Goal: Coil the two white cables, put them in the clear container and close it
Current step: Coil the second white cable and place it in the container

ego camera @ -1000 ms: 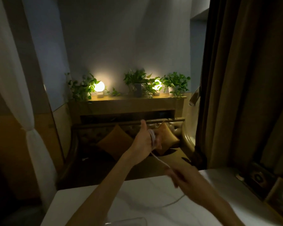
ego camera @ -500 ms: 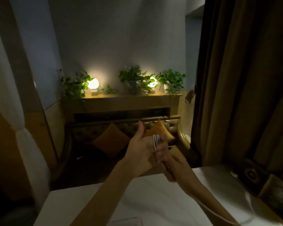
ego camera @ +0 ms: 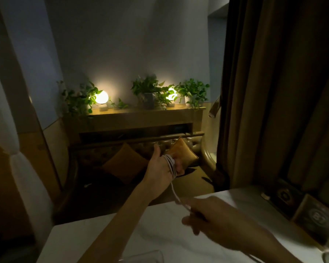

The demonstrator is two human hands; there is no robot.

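Observation:
My left hand (ego camera: 160, 168) is raised above the far edge of the white table (ego camera: 95, 238), thumb up. A white cable (ego camera: 171, 164) is wound in several loops around its palm and fingers. From the loops a straight stretch of the cable runs down and right to my right hand (ego camera: 215, 221), which pinches it low over the table. The cable's tail leaves under my right forearm at the lower right. The rim of the clear container (ego camera: 142, 256) shows at the bottom edge. A second cable is not visible.
Beyond the table stands a dark sofa with orange cushions (ego camera: 124, 163). Behind it a shelf carries two glowing lamps (ego camera: 101, 97) and potted plants. A heavy brown curtain (ego camera: 273, 92) hangs at the right. Dark boxes (ego camera: 319, 215) sit at the table's right edge.
My right hand went up to my left hand, laid another loop of cable around it, then pulled back down and right. The view shifted slightly.

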